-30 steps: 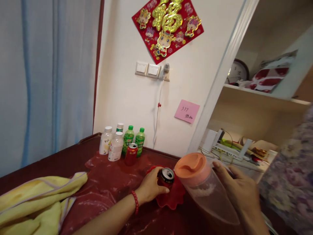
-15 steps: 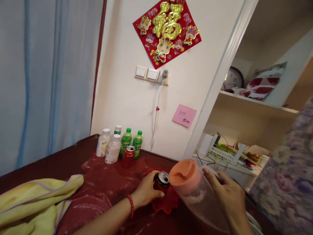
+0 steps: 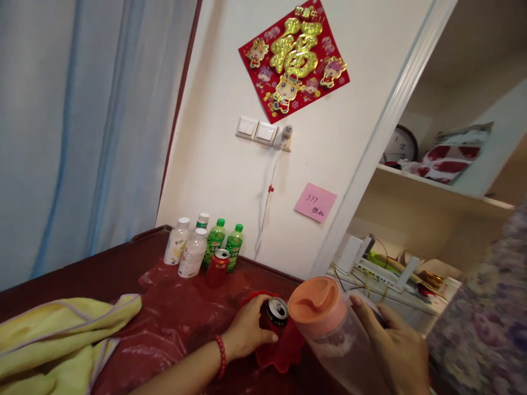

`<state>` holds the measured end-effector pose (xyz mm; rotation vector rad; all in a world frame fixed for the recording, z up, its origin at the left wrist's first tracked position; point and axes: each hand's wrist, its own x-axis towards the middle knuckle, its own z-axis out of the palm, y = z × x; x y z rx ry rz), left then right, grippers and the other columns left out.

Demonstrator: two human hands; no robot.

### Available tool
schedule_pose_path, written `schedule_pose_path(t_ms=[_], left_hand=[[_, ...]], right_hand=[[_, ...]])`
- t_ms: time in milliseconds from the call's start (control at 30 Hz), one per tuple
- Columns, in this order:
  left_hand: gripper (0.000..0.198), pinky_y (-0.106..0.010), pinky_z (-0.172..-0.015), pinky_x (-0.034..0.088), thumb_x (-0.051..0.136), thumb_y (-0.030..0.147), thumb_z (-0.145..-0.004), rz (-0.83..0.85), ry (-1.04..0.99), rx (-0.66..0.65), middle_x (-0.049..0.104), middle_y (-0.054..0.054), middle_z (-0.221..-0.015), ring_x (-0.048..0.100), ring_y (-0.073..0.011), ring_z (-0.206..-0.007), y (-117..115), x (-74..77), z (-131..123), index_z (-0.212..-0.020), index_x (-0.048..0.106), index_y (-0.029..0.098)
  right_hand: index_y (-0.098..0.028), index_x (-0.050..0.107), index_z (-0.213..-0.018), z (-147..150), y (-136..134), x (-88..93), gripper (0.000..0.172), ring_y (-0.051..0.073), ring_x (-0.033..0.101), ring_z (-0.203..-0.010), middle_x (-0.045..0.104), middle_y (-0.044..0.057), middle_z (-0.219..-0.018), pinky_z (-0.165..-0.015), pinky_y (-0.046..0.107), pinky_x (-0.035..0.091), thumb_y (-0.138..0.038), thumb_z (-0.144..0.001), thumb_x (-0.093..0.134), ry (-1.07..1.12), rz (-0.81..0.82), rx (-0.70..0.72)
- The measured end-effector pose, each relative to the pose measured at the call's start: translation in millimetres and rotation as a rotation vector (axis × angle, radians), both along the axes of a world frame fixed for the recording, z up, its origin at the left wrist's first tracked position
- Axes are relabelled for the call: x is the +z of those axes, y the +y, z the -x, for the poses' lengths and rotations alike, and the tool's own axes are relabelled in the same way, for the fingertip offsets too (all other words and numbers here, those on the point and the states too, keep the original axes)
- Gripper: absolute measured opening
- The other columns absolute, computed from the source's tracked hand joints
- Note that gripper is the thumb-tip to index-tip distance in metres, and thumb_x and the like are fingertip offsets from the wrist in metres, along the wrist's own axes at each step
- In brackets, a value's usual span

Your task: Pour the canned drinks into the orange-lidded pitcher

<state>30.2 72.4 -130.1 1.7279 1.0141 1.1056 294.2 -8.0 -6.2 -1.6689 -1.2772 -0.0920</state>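
My left hand (image 3: 249, 328), with a red bead bracelet on its wrist, is wrapped round a dark red drink can (image 3: 276, 314) whose top is open. A red tray with a wavy rim (image 3: 280, 362) lies beneath the can. On the right, my right hand (image 3: 397, 345) grips the handle of a clear plastic pitcher (image 3: 346, 351) with an orange lid (image 3: 315, 302). The pitcher leans toward the can, its lid close beside the can's rim. Whether the two touch I cannot tell. No stream of liquid is visible between them.
Behind stand white-capped bottles (image 3: 193, 253), green bottles (image 3: 234, 247) and another red can (image 3: 218, 267). A yellow towel (image 3: 61, 340) lies at the left on the dark red table (image 3: 111, 274). Shelves with a router (image 3: 381, 274) are at the right.
The camera view has shifted, so the wall and bottles appear slightly further right and lower. Both hands keep their holds on the can and the pitcher.
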Motion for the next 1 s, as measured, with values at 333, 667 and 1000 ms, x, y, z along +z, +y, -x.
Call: schedule_pose_path(t_ms=[333,667,1000], left_hand=[[0.073,-0.041,-0.108,0.045,0.077,0.009,-0.057,-0.02,0.032,-0.03,0.065,-0.01,-0.134,0.059,-0.0303,-0.124,1,15.3,3,-0.127,0.06,0.021],[0.065,-0.039,-0.104,0.045,0.08,0.012,-0.059,-0.046,0.212,-0.068,0.069,-0.009,-0.126,0.062,-0.0288,-0.117,9,34.8,4,-0.12,0.061,0.02],[0.064,-0.038,-0.106,0.045,0.081,0.013,-0.061,-0.055,0.274,-0.057,0.069,-0.008,-0.128,0.062,-0.0287,-0.12,7,42.4,5,-0.121,0.061,0.02]], right_hand=[[-0.019,0.055,-0.061,-15,25,4.1,0.073,0.016,0.044,-0.059,0.045,0.0,-0.06,-0.052,0.024,0.034,-0.09,-0.075,0.055,0.057,-0.097,0.132],[-0.019,0.045,-0.055,-7,20,5.9,0.071,0.014,0.035,-0.058,0.033,-0.002,-0.057,-0.053,0.024,0.027,-0.087,-0.073,0.056,0.08,-0.164,0.13],[-0.021,0.037,-0.055,0,12,10.5,0.068,0.013,0.033,-0.057,0.03,-0.002,-0.058,-0.052,0.023,0.026,-0.082,-0.075,0.057,0.086,-0.156,0.178]])
